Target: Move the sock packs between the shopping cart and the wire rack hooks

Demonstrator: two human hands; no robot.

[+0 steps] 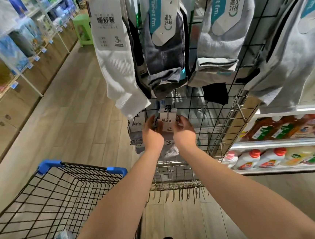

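A shop aisle with wood-look flooring runs past a black wire grid rack [218, 102] hung with socks on hooks. Low on the rack, near its left edge, the left hand [152, 134] and right hand [184, 130] pinch a sock pack [167, 123] by its card sides, steadying it on its hook. A shopping cart [63, 184] stands beside the rack, within reach.

hands [170, 131]: 2 | shopping cart [81, 169]: 1 | green stool [82, 28]: 1
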